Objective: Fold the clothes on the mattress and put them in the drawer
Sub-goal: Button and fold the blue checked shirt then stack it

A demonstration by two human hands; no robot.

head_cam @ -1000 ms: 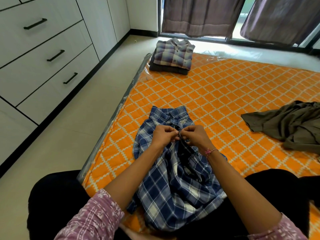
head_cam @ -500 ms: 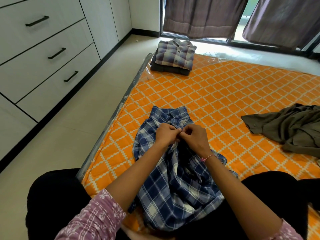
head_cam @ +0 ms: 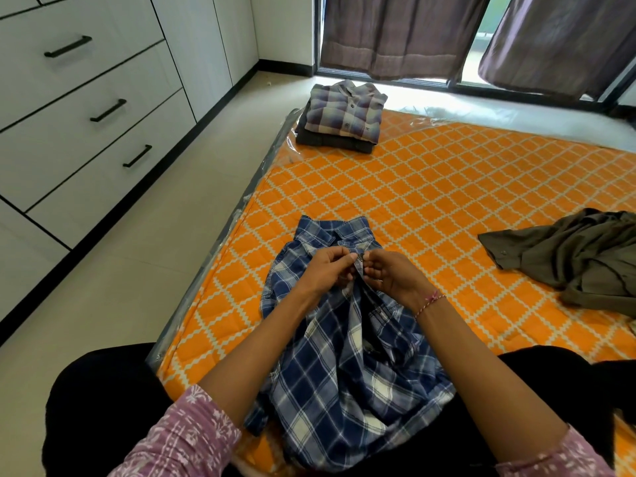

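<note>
Drawers (head_cam: 103, 111) at far left, all closed, well apart from mattress (head_cam: 447, 208).
Folded stack (head_cam: 342, 115) at mattress far corner, near edge; could slide off if bumped.
Left hand (head_cam: 327, 270) pinching blue plaid shirt (head_cam: 344, 356) placket below collar.
Right hand (head_cam: 389, 273) pinching opposite edge; likely buttoning. Slipped pinch or skewed placket means crooked fold.
Olive garment (head_cam: 568, 256) crumpled at right, unfolded.

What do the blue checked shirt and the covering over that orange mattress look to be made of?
The blue checked shirt looks like soft woven cloth, probably cotton: matte, with the checks woven in and loose rumpled folds. The orange mattress seems to be quilted fabric, judging by its stitched diamond pattern, wrapped in clear plastic film, which shows as glossy wrinkles and glare along the edge.
</note>
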